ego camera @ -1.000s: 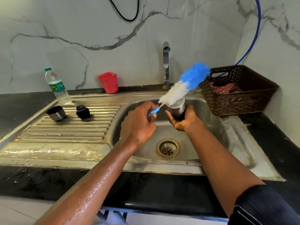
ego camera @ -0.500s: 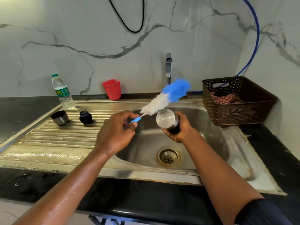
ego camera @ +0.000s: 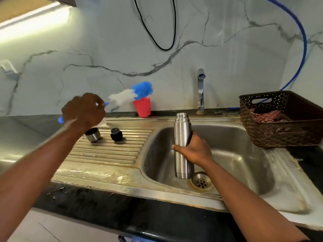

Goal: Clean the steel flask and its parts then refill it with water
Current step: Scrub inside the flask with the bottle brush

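Observation:
My right hand grips the steel flask round its middle and holds it upright over the sink basin, open mouth up. My left hand grips the blue handle of the bottle brush above the draining board, with the white and blue bristles pointing right toward the red cup. The steel cup lid and the black stopper stand on the ridged draining board, just below my left hand.
The tap stands behind the basin, with no water visibly running. A brown basket with a red checked cloth sits at the right. The drain lies below the flask. Wet black counter runs along the front edge.
My left hand has pulled the brush away from the flask and swung it left over the draining board. My right hand has turned the flask upright. The water bottle is no longer visible.

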